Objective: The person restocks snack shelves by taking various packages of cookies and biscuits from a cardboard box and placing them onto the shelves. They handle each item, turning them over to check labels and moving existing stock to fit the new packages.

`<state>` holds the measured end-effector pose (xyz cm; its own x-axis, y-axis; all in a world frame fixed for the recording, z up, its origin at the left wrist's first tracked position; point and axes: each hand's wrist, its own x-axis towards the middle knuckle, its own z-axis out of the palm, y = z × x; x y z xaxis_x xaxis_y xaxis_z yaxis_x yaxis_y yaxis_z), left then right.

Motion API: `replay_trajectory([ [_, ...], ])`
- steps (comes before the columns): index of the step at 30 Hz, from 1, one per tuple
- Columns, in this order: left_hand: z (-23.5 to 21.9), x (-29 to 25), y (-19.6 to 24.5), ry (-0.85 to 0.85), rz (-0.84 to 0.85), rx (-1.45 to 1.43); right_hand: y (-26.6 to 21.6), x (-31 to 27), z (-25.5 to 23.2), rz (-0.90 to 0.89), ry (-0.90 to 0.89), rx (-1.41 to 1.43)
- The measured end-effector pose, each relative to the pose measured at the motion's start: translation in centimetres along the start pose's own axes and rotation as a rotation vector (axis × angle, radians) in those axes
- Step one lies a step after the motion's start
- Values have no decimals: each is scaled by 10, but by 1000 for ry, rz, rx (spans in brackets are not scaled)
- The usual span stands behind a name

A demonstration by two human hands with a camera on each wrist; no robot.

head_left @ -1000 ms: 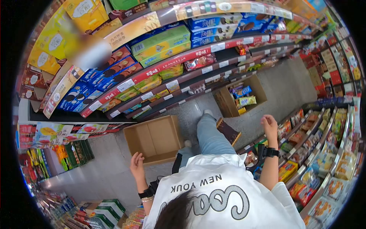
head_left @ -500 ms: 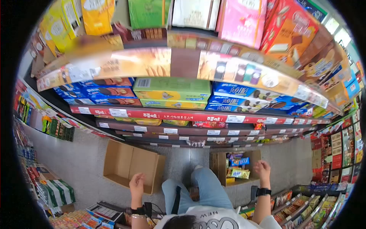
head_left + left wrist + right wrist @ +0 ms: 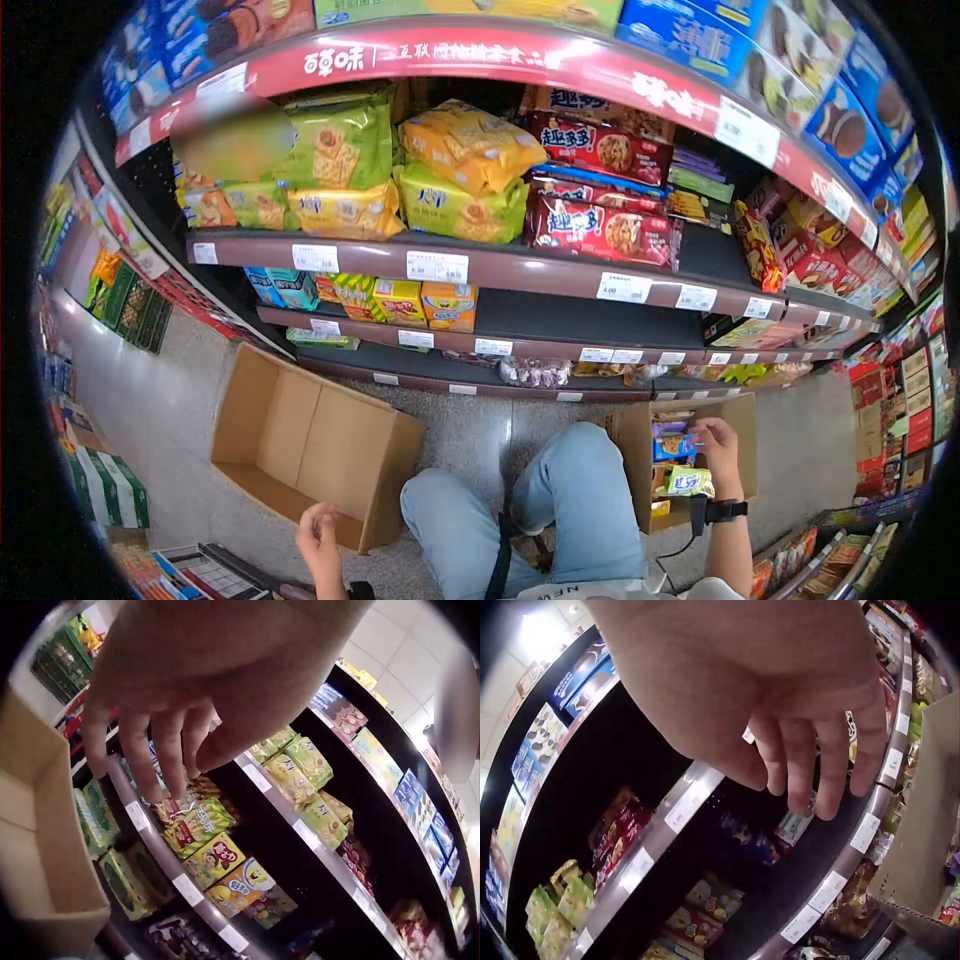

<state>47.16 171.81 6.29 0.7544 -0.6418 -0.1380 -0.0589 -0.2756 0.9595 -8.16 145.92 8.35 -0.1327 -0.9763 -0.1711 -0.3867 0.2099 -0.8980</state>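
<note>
My left hand (image 3: 322,545) hangs with loosely bent fingers near the front edge of an open cardboard box (image 3: 335,430) on the floor at left. In the left wrist view that hand (image 3: 217,675) shows nothing in its grasp. Over a second cardboard box (image 3: 740,425) on the right is my right hand (image 3: 720,458), fingers loosely curved and holding nothing. That box contains several snack packs, among them a green pack (image 3: 688,482) and a blue pack (image 3: 672,447). The right wrist view shows the right hand (image 3: 757,682) with its fingers pointing down.
Shelves span the front. Cracker bags (image 3: 345,140) and red cookie packs (image 3: 600,230) fill one shelf; small snack boxes (image 3: 400,300) stand on the shelf below. My bent knees (image 3: 580,480) are between the two boxes. More shelving (image 3: 890,400) rises at right.
The body has lowered toward the shelves, from standing to a low bent-knee posture, and the lower shelves now fill the head view. Both hands have come down beside the boxes, still without anything in them.
</note>
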Motion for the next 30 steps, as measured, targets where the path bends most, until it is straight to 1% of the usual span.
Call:
replay_trajectory([
  [1, -2, -13, -6, 24, -21, 13, 22, -1, 1, -54, -9, 7],
  [2, -1, -26, -13, 48, -44, 23, 29, -5, 2, -108, -18, 10],
  [3, 0, -40, -21, 64, -11, 23, 38, -14, 1, -123, -18, -8],
  [4, -3, -54, -29, 76, 18, 33, 48, -26, -2, -64, -33, 115],
  [5, -8, -69, -34, 86, 44, 47, 56, -39, -9, -63, -21, 75],
  [6, -13, -85, -40, 90, 64, 33, 66, -52, -20, -60, -8, 34],
  [7, -19, -100, -47, 93, 85, 20, 75, -64, -33, -14, -3, 52],
  [8, -24, -113, -54, 93, 108, 5, 89, -72, -48, -50, -21, 81],
  [10, -33, -138, -67, 108, 104, 15, 121, -81, -78, -164, 35, 64],
  [11, -35, -149, -67, 113, 95, 14, 134, -87, -93, -183, 84, 54],
  [12, -38, -158, -67, 113, 85, 19, 135, -95, -104, -177, 99, 106],
  [13, -40, -164, -67, 119, 103, 49, 139, -101, -114, -243, 145, 60],
  [14, -38, -168, -63, 104, 122, 52, 156, -100, -126, -329, 175, 20],
  [15, -35, -171, -57, 87, 139, 57, 151, -107, -134, -255, 191, -2],
  [16, -27, -170, -49, 70, 160, 56, 157, -111, -141, -246, 202, 45],
  [17, -15, -169, -39, 42, 182, 49, 176, -106, -147, -230, 225, 54],
  [18, -2, -169, -28, 17, 202, 43, 181, -107, -149, -189, 236, 114],
  [20, 27, -167, -3, -47, 267, 49, 199, -103, -149, -167, 286, 31],
  [22, 61, -164, 22, -126, 354, 75, 207, -106, -146, -140, 292, -15],
  [23, 79, -162, 35, -182, 379, 55, 215, -105, -143, -169, 329, -67],
  [25, 119, -160, 58, -293, 420, 11, 226, -106, -138, -131, 360, -73],
  [28, 183, -164, 88, -483, 361, -46, 228, -103, -137, -106, 423, -103],
  [30, 228, -170, 102, -645, 356, -61, 234, -96, -137, -85, 442, -150],
])
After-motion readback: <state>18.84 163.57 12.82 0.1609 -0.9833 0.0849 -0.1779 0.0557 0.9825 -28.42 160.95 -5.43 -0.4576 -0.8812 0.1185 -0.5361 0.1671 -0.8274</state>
